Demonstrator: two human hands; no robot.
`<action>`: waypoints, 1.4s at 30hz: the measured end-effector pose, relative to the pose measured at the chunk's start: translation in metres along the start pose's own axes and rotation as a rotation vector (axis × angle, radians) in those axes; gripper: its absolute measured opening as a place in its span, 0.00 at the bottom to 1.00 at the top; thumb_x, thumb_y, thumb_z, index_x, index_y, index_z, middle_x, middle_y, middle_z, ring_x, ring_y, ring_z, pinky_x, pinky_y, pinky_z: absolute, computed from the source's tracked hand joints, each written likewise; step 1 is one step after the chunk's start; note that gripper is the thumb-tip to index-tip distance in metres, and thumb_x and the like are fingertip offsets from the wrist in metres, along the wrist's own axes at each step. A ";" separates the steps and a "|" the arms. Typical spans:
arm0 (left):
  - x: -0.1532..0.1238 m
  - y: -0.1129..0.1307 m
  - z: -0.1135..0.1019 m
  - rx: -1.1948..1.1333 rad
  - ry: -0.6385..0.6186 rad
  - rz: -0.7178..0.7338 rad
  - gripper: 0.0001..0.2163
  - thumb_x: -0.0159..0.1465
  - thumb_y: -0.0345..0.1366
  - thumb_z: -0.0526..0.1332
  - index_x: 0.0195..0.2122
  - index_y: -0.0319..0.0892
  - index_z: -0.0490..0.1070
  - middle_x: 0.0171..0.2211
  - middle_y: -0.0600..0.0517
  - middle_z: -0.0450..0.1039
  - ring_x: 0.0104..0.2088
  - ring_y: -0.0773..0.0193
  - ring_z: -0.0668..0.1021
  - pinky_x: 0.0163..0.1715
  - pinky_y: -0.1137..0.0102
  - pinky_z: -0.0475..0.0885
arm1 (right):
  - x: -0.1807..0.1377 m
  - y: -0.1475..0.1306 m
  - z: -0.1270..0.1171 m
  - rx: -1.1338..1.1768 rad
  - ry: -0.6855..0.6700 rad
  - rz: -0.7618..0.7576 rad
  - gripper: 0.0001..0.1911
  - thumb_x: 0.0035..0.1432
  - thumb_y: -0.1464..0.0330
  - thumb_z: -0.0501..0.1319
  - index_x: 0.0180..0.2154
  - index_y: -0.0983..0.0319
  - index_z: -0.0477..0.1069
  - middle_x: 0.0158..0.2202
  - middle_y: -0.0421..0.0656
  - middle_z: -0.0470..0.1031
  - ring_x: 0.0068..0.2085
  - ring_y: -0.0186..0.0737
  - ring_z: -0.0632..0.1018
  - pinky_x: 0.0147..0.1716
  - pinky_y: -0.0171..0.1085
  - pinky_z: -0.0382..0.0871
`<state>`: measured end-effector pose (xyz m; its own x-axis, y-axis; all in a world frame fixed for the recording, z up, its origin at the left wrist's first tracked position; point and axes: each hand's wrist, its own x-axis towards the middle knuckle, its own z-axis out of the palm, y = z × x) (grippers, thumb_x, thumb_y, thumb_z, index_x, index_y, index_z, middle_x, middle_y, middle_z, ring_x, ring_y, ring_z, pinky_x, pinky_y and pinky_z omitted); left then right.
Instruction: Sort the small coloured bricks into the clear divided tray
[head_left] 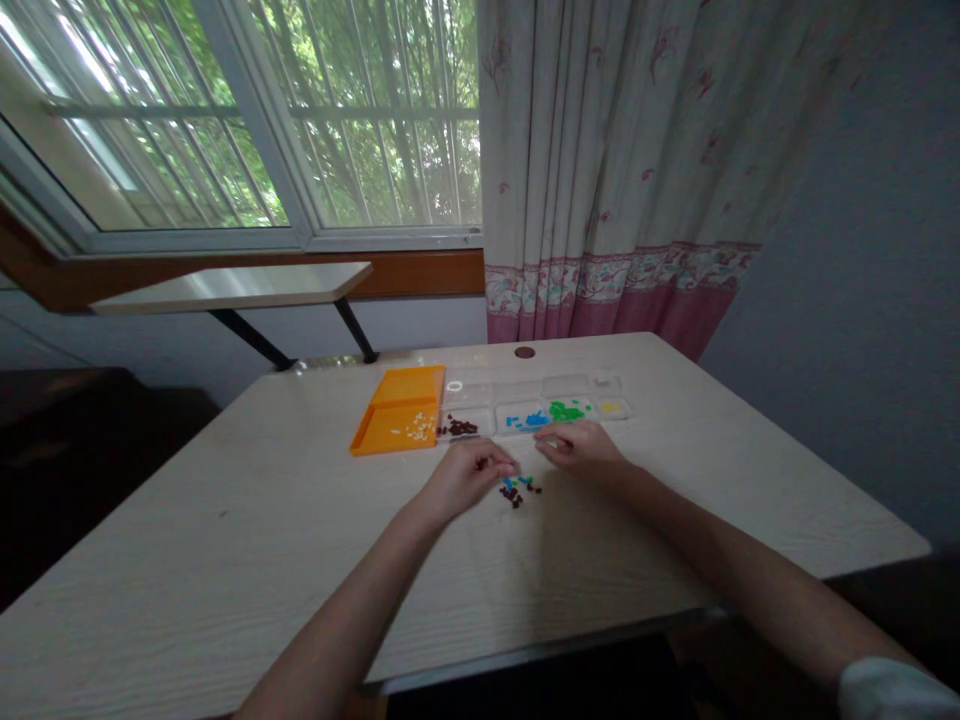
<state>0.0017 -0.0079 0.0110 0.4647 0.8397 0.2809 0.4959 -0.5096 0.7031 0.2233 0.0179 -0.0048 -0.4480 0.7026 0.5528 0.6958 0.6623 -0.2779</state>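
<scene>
My left hand [469, 472] rests on the table with its fingers curled in a pinch, just left of a small loose pile of mixed beads [517, 489] in blue, green and dark brown. Just above and to the right of that pile lies my right hand [576, 445], fingers drawn together and pointing left near the clear tray [517, 392]. What either hand holds is too small to see. The clear compartment tray holds dark brown beads [459, 427], blue beads [525, 421], green beads [564, 410] and yellow beads [610, 406] in separate cells.
An orange tray [401, 412] with a few white beads lies left of the clear tray. The pale wooden table [225, 540] has a cable hole [525, 352] at its far edge. A window, a narrow shelf [232, 287] and a curtain [622, 170] stand behind.
</scene>
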 end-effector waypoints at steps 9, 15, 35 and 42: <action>0.001 -0.004 0.010 -0.067 0.037 -0.026 0.08 0.56 0.37 0.60 0.29 0.38 0.75 0.25 0.51 0.75 0.26 0.68 0.72 0.26 0.75 0.64 | -0.008 -0.033 0.015 0.049 0.056 -0.080 0.09 0.53 0.62 0.59 0.27 0.59 0.74 0.15 0.34 0.69 0.18 0.29 0.68 0.25 0.30 0.58; 0.001 -0.004 0.010 -0.055 0.022 -0.058 0.09 0.57 0.38 0.59 0.30 0.39 0.76 0.26 0.51 0.75 0.26 0.69 0.73 0.27 0.76 0.65 | -0.008 -0.033 0.014 0.001 0.077 -0.079 0.07 0.52 0.64 0.60 0.27 0.59 0.73 0.15 0.35 0.69 0.18 0.30 0.67 0.25 0.31 0.57; -0.001 -0.001 -0.010 0.185 -0.112 -0.029 0.11 0.56 0.41 0.59 0.37 0.41 0.73 0.29 0.52 0.72 0.27 0.69 0.70 0.26 0.76 0.62 | 0.000 -0.012 0.001 -0.006 0.292 -0.176 0.10 0.55 0.64 0.57 0.27 0.59 0.74 0.12 0.34 0.64 0.17 0.28 0.66 0.23 0.29 0.58; -0.004 -0.002 -0.022 0.466 -0.205 0.010 0.09 0.59 0.37 0.54 0.28 0.42 0.71 0.25 0.52 0.71 0.25 0.68 0.70 0.24 0.76 0.59 | 0.002 0.002 -0.015 0.020 0.409 -0.111 0.10 0.56 0.63 0.58 0.29 0.59 0.75 0.18 0.38 0.71 0.18 0.29 0.68 0.22 0.29 0.62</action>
<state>-0.0175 -0.0063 0.0223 0.5829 0.8038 0.1192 0.7431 -0.5866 0.3220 0.2322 0.0164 0.0072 -0.2572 0.4687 0.8451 0.6432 0.7357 -0.2123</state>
